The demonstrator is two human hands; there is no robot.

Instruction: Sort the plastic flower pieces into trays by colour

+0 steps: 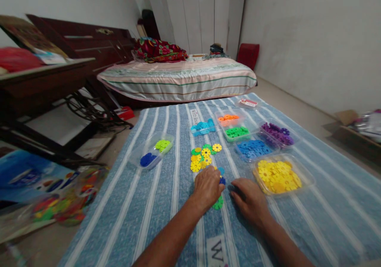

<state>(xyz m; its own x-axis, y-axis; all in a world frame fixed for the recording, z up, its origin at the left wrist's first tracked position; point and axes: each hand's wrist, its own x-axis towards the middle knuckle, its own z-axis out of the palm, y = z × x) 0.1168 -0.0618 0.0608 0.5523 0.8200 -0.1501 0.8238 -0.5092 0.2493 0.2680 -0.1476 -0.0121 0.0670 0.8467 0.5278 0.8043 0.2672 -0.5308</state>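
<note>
My left hand (208,185) is closed over small plastic snowflake discs, its fingertips around a dark blue disc (222,180); the palm side is hidden. A light blue disc (220,170) peeks out just beyond its knuckles. My right hand (250,201) rests on the cloth to the right, fingers bent, a gap between thumb and forefinger, nothing visible in it. Between the wrists lies a green disc (218,203). Past my left hand is a loose cluster of yellow discs (206,152) and green discs (206,146).
On the striped cloth (160,203), clear tubs hold yellow (278,175), blue (254,149), purple (276,134), green and orange discs (228,118). A left tub (171,138) has lime and dark blue ones. Light blue discs (204,127) lie farther back. A bed (178,76) stands beyond.
</note>
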